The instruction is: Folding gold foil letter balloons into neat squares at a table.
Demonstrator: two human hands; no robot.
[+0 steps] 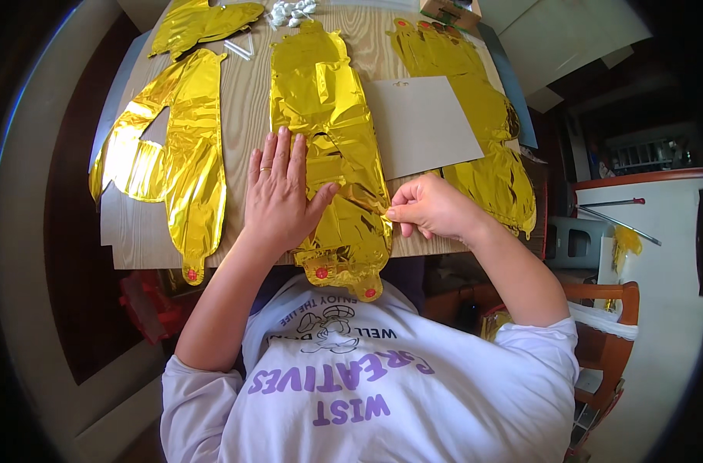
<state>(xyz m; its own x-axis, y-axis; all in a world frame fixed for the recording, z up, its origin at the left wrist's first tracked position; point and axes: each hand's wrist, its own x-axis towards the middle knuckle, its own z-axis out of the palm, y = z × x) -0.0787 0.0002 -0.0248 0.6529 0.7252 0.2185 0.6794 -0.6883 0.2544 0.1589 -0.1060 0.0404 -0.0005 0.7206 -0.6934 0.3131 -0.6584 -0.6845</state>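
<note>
A flat gold foil balloon (320,85) lies lengthwise on the wooden table in front of me, creased across its lower half. Its near end, with two red-dotted tabs, hangs past the table edge. My left hand (282,185) rests palm down on its left side, fingers stretched out. At the balloon's right edge, my right hand (424,207) pinches the foil between thumb and fingers. To the left lies another flat gold foil balloon (193,154), shaped like a numeral, with one red dot at its near tip.
More gold foil (475,100) lies at the right, partly under a pale grey card (424,123). At the far left is another foil piece (193,27), near white straws (239,49) and a white bundle (292,11). A cardboard box (451,11) stands far right. A wooden chair (617,339) is beside me.
</note>
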